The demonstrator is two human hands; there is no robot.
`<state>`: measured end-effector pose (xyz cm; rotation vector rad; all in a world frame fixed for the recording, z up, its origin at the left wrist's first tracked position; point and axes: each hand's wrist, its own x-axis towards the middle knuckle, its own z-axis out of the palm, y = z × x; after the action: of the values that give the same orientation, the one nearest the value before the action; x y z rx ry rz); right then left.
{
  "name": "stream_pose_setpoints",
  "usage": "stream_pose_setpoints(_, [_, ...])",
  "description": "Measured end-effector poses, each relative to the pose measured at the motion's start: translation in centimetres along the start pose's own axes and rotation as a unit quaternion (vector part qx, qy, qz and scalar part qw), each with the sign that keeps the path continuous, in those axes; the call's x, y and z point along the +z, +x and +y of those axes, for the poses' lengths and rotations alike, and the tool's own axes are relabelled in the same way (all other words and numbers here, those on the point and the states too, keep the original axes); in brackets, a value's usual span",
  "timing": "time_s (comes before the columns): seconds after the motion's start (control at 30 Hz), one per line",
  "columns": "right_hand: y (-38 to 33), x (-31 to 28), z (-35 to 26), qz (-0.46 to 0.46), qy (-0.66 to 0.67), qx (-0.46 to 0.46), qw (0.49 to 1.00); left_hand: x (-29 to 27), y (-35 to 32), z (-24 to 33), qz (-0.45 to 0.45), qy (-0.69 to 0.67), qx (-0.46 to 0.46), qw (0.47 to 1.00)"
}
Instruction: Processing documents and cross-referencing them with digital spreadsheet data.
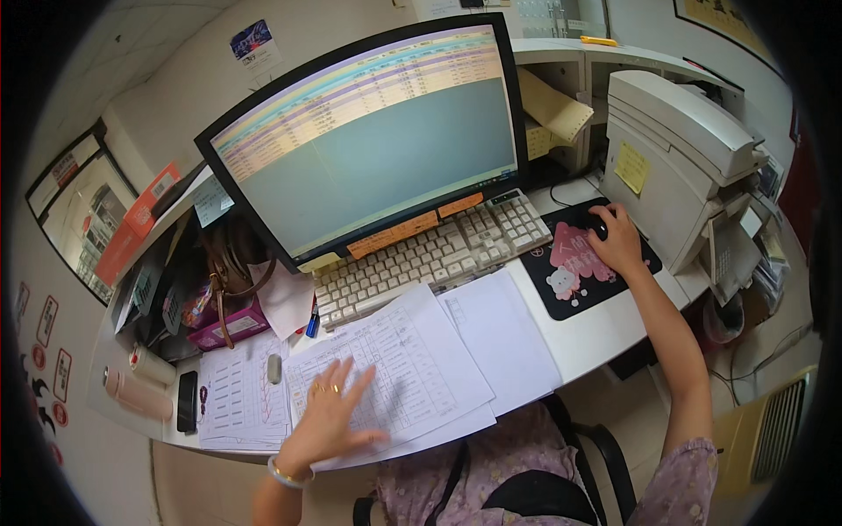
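Fingers spread, my left hand (326, 416) is over a printed table sheet (412, 355), with rings and a pale bracelet on it. More white paper (509, 337) lies under and beside that sheet. My right hand (620, 241) is closed over a black computer mouse (599, 226) on a black mouse pad (583, 302) with a pink cartoon print. Between the hands and the monitor (386, 167) lies a beige keyboard (438, 259); neither hand touches it. The screen shows rows of a coloured table above a grey-blue area.
A grey-white office machine (667, 167) stands right of the mouse pad. At left are a phone (187, 401), a pink bottle (136, 394), more printed sheets (232, 394), a grey oval object (274, 369) and a purple box (230, 330). A blue pen (313, 322) lies near the keyboard.
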<state>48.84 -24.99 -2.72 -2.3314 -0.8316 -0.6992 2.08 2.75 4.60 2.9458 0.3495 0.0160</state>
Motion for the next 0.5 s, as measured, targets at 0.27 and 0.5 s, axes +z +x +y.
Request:
stream_pose_setpoints(0.27, [-0.1, -0.8, -0.8, -0.013, -0.035, 0.015, 0.999, 2.9, -4.4, 1.9, -0.04, -0.021, 0.026, 0.999])
stream_pose_setpoints(0.5, [-0.1, -0.1, -0.4, -0.008, -0.027, 0.011, 1.0, 4.0, -5.3, 1.6, 0.028, -0.118, -0.006, 0.993])
